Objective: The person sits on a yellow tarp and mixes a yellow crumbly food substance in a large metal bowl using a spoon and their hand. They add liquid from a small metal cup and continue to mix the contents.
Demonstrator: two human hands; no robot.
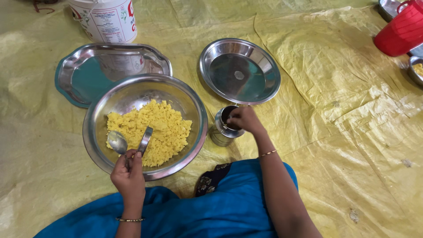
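Observation:
A big steel bowl (194,105) sits in front of me with a heap of yellow crumbly food (152,130) inside. My left hand (128,176) is at the bowl's near rim, gripping a steel spoon (117,142) and a small steel ring (145,140) held over the food. My right hand (245,120) reaches into the mouth of a small steel cup (221,132) that stands just right of the bowl, its fingers dipped in the opening; what they hold is hidden.
Behind the bowl lie a shaped steel tray (83,75) and a round steel plate (240,70). A white plastic bucket (105,20) stands at the back left, a red jug (403,31) at the far right. Yellow sheeting (343,132) covers the floor.

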